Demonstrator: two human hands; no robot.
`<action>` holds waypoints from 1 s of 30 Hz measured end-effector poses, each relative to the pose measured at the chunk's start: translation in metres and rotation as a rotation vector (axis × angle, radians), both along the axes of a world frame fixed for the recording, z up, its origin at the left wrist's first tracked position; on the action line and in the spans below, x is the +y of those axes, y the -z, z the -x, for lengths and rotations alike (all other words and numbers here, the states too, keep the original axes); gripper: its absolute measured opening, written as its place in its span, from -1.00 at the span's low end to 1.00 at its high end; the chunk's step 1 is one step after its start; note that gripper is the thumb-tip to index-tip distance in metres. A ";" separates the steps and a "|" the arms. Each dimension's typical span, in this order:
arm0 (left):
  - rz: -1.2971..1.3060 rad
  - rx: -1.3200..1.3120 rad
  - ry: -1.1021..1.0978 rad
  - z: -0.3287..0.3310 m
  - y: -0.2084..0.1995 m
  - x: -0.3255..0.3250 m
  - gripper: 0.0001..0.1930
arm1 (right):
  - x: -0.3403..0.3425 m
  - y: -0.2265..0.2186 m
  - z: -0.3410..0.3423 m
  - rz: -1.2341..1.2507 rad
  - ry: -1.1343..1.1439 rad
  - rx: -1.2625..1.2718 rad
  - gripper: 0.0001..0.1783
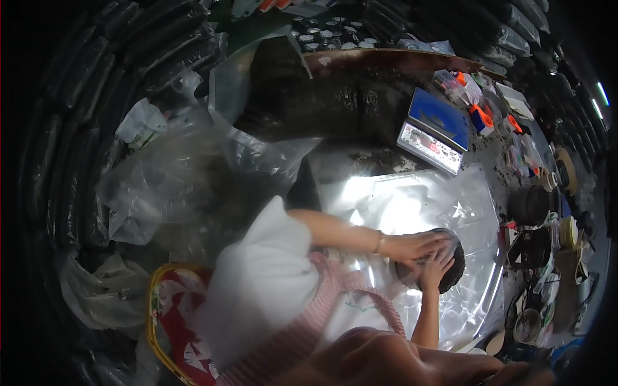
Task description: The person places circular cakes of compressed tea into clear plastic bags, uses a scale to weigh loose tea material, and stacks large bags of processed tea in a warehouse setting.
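Note:
A dark, round lump (pixel 456 273) with a rough edge sits on a shiny clear plastic sheet (pixel 479 225) right of centre. My left hand (pixel 412 248) reaches across its top from the left, fingers long and slightly smeared by motion. From below, my right hand (pixel 436 269) grips the same lump, its fingers curled onto the top beside the left ones. Both hands meet over it, and part of the lump is hidden beneath them. What the lump is made of I cannot make out; clear film may lie over it.
Beyond the sheet stands a digital scale (pixel 430 148) with a blue plate (pixel 439 118). Orange-handled tools (pixel 481 119), tape rolls (pixel 568 231) and dark round containers (pixel 529 204) crowd the right. Clear plastic bags (pixel 161 174) lie left; stacked dark bags (pixel 77 161) line the edge.

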State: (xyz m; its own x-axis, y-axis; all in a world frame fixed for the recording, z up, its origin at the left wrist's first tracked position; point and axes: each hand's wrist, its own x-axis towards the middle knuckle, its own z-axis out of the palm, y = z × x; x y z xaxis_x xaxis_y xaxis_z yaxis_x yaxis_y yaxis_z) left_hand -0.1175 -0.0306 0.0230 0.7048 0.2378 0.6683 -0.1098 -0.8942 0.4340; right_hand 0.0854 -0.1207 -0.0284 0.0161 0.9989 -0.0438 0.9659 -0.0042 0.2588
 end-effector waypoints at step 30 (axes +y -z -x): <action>0.090 0.428 0.050 -0.061 -0.052 -0.016 -0.49 | 0.020 -0.029 -0.041 -0.147 0.209 1.092 -0.73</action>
